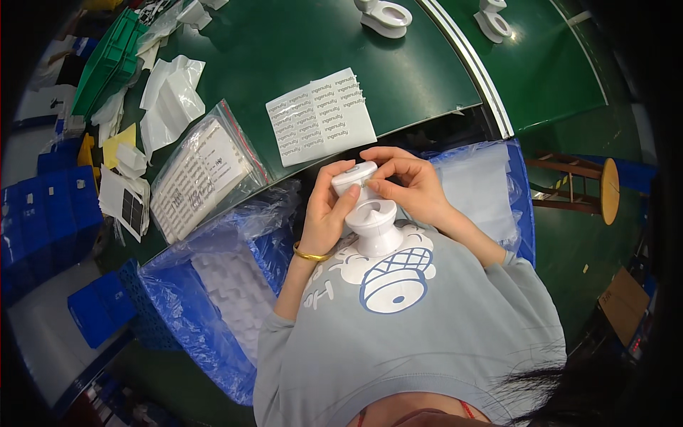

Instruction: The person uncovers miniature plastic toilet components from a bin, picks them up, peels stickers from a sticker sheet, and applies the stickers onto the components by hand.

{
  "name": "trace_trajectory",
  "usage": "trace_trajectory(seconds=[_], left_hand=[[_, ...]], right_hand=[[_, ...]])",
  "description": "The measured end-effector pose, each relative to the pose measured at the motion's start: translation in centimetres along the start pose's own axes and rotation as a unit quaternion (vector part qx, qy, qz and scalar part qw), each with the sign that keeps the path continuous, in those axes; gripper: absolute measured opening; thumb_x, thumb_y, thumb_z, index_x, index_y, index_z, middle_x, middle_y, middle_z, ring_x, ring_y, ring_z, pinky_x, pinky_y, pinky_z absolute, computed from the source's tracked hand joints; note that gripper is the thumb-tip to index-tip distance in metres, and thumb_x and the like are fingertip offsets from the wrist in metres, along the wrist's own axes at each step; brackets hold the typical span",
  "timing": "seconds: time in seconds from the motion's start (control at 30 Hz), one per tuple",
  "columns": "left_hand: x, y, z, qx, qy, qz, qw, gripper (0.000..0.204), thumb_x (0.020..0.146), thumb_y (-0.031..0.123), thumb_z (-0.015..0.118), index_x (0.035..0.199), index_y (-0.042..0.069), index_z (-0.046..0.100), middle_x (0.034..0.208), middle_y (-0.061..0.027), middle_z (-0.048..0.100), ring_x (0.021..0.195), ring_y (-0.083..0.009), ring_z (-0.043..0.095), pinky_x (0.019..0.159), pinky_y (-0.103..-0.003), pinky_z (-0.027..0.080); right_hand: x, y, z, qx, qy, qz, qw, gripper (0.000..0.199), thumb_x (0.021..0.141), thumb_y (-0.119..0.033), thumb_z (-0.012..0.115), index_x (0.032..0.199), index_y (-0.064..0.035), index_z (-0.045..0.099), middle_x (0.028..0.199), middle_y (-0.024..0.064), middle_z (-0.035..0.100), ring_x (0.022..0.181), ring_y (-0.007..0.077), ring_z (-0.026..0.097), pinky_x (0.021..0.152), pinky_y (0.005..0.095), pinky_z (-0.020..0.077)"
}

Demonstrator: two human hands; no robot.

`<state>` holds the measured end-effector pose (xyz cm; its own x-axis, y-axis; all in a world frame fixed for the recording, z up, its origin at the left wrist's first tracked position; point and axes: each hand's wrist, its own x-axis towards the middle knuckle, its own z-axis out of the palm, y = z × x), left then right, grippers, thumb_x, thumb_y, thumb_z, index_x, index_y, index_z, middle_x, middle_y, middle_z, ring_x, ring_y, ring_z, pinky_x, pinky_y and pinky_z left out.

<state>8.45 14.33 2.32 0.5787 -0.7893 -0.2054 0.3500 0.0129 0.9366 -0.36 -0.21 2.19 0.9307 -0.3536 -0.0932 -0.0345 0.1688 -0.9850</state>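
Glossy white plastic miniature toilet (377,240), its tank (351,178) grasped by left hand (327,208) and right hand (411,185).
Judged light, stiff, slippery; best held at tank sides.

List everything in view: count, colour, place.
Held toy toilet: 1, white, in hands
Other toy toilets: 2, white, top
Printed sheet: 1, white, on worktop
Zip bag: 1, clear, beside sheet
Loose wrapping: several, white, left
Worktop: 1, green, ahead
Lined bins: 2, blue, flanking person
Other bins: several, blue, far left
Crate: 1, green, upper left
Stool: 1, brown/yellow, right
Cardboard: 1, brown, lower right
Rim clutter: unclear, uncounted
Bracelet: 1, gold, left wrist
Shirt: 1, grey, torso
Left hand: 1, holding toilet
Right hand: 1, touching toilet
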Motion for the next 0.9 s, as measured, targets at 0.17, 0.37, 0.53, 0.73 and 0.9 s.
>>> trace_trajectory(seconds=[0.17,0.37,0.53,0.73,0.9], left_hand=[[-0.1,-0.4,-0.3,-0.025,0.003,0.005,1.0,0.033,0.086,0.009,0.052,0.116,0.003,0.04,0.107,-0.0089,0.049,0.098,-0.0133,0.048,0.083,-0.026,0.04],[-0.1,-0.3,-0.2,-0.041,0.025,0.021,0.999,0.037,0.085,0.009,0.052,0.12,0.003,0.04,0.109,-0.0097,0.051,0.098,-0.0139,0.049,0.084,-0.027,0.041],[1.4,0.0,-1.1,0.047,0.027,0.001,0.999,0.04,0.08,0.012,0.06,0.117,0.001,0.047,0.104,-0.0105,0.055,0.094,-0.0139,0.052,0.08,-0.027,0.043],[2.0,0.6,-2.4,0.189,-0.017,0.027,0.982,0.045,0.078,0.012,0.061,0.118,-0.002,0.046,0.107,-0.0123,0.055,0.096,-0.0158,0.052,0.083,-0.028,0.041],[1.2,1.8,-4.0,0.081,-0.098,0.005,0.992,0.059,0.081,0.004,0.053,0.132,-0.002,0.024,0.127,-0.0122,0.037,0.114,-0.0175,0.038,0.096,-0.029,0.03]], right_hand=[[-0.3,-1.1,-0.3,-0.131,0.004,-0.027,0.991,0.016,0.076,-0.006,0.062,0.089,0.0022,0.061,0.109,0.011,0.054,0.087,0.0142,0.057,0.075,0.0254,0.0452],[-0.9,-1.4,-1.9,0.095,-0.182,0.093,0.974,0.09,0.066,-0.023,0.073,0.135,-0.0063,0.017,0.124,0.0151,0.042,0.105,0.0224,0.05,0.088,0.0333,0.0408],[-1.1,-1.9,0.2,-0.031,-0.171,0.143,0.974,0.103,0.058,-0.022,0.077,0.137,-0.0093,0.011,0.117,0.0195,0.046,0.093,0.0225,0.054,0.079,0.0308,0.0441],[-0.2,-2.3,0.4,-0.039,-0.176,0.132,0.975,0.103,0.056,-0.018,0.078,0.137,-0.0089,0.013,0.112,0.0187,0.049,0.09,0.0214,0.054,0.078,0.0312,0.0438],[0.9,-1.1,-1.1,0.048,-0.237,0.097,0.965,0.102,0.056,-0.013,0.079,0.136,-0.0075,0.016,0.115,0.0139,0.047,0.097,0.018,0.052,0.085,0.0307,0.041]])
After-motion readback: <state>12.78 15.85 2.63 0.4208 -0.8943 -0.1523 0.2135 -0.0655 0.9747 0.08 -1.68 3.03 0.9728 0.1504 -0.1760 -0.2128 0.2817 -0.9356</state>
